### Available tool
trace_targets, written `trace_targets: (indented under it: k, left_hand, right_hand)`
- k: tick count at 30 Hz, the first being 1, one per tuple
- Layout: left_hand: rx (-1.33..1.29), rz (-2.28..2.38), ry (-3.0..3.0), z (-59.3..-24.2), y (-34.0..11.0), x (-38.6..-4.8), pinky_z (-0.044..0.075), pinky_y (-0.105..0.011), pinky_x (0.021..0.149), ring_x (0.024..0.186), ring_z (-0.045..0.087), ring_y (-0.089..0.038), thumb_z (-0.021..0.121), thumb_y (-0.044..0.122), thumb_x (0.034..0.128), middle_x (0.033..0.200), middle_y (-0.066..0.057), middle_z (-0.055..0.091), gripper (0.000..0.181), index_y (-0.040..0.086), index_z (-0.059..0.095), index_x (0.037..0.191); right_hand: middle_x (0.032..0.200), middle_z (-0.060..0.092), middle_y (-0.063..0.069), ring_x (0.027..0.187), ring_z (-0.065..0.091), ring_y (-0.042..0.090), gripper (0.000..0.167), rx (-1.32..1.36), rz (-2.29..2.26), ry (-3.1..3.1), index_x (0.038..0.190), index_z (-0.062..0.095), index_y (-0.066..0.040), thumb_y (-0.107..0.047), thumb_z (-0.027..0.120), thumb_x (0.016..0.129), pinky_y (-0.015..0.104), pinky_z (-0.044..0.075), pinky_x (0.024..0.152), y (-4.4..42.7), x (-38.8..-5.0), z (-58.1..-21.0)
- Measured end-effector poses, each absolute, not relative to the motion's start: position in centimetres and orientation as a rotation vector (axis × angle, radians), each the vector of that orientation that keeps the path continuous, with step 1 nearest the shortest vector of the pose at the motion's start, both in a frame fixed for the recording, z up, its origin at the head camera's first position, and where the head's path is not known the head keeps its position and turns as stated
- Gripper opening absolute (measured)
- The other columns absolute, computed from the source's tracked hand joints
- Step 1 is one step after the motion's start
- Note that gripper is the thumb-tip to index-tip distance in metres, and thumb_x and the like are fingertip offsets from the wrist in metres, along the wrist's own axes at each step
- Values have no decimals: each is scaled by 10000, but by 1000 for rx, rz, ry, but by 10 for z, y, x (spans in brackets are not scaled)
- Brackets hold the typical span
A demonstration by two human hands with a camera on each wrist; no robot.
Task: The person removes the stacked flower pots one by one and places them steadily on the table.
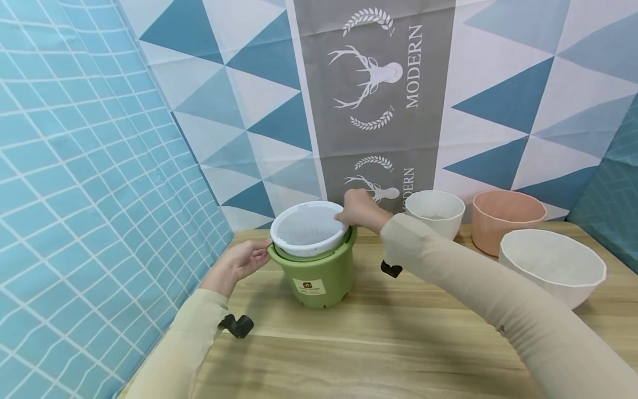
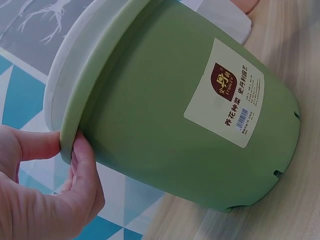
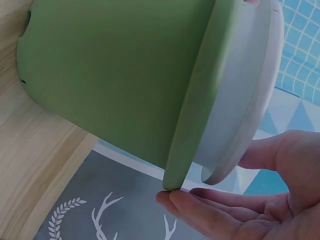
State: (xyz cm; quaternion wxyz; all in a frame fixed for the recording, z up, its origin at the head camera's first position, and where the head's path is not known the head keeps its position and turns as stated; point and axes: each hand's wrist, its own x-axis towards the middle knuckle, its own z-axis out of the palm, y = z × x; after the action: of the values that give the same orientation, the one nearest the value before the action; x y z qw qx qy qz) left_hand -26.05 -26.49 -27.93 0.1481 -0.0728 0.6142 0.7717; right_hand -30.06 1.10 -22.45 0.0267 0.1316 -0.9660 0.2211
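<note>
A green flowerpot (image 1: pixel 339 271) with a paper label (image 2: pixel 227 95) stands upright on the wooden table. Nested in its mouth is a white flowerpot (image 1: pixel 309 224), its rim raised above the green one. My left hand (image 1: pixel 241 260) pinches the green pot's rim between thumb and fingers on the left side. On the far right side, my right hand (image 1: pixel 361 209) holds the white pot's rim, thumb over the edge. In the right wrist view its fingertips (image 3: pixel 172 197) touch the outer edge of the green rim. The white pot's lower part is hidden inside the green one.
To the right stand a small white pot (image 1: pixel 441 224), a salmon-pink pot (image 1: pixel 488 233) and a wide white pot (image 1: pixel 528 277). A patterned cloth wall (image 1: pixel 259 105) rises behind the wooden table (image 1: pixel 339 354); blue tiled sheeting (image 1: pixel 75 166) closes the left side.
</note>
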Motion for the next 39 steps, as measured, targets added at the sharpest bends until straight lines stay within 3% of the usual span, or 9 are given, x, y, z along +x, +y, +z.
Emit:
trace_targets:
  k: [7, 10, 19, 27, 34, 39]
  left_hand:
    - [-205, 2228, 1762, -279, -265, -262, 562, -91, 819, 830, 609, -54, 439, 5, 989, 1133, -121, 429, 151, 0, 442, 1140]
    - [-209, 2231, 1755, -281, -265, -261, 561, -91, 819, 835, 609, -56, 436, 8, 991, 1152, -122, 418, 191, -4, 425, 1182]
    - [-209, 2231, 1771, -282, -266, -262, 560, -81, 798, 820, 610, -52, 421, 5, 998, 1148, -124, 418, 167, -4, 431, 1164]
    - [-230, 2260, 1736, -281, -264, -259, 560, -92, 824, 839, 612, -61, 439, 4, 990, 1178, -132, 407, 315, -27, 371, 1296]
    - [-220, 2275, 1718, -280, -264, -259, 564, -94, 808, 823, 612, -63, 426, -5, 990, 1145, -129, 414, 134, 1, 446, 1122]
    - [-222, 2290, 1691, -281, -265, -260, 570, -108, 820, 833, 620, -76, 436, -14, 984, 1121, -128, 441, 118, -4, 460, 1099]
  right_hand:
    - [745, 556, 73, 632, 515, 170, 74, 424, 600, -3006, 766, 603, -32, -87, 612, 815, 195, 444, 500, 4, -303, -222]
    - [736, 531, 76, 618, 481, 178, 99, 431, 564, -3025, 693, 541, -71, -4, 549, 765, 202, 420, 479, 0, -304, -223]
    - [798, 541, 95, 671, 479, 193, 89, 430, 464, -3057, 809, 601, -34, 4, 524, 785, 205, 425, 495, -7, -309, -222]
    - [877, 550, 123, 716, 508, 213, 160, 423, 487, -3094, 916, 617, 5, 9, 516, 792, 188, 438, 470, -4, -312, -216]
    - [915, 576, 132, 717, 515, 208, 184, 452, 438, -3097, 945, 624, 18, 12, 530, 787, 180, 445, 474, -5, -314, -214]
    - [905, 564, 138, 679, 520, 202, 191, 431, 442, -3123, 965, 610, 22, 21, 519, 798, 177, 450, 450, -7, -316, -213]
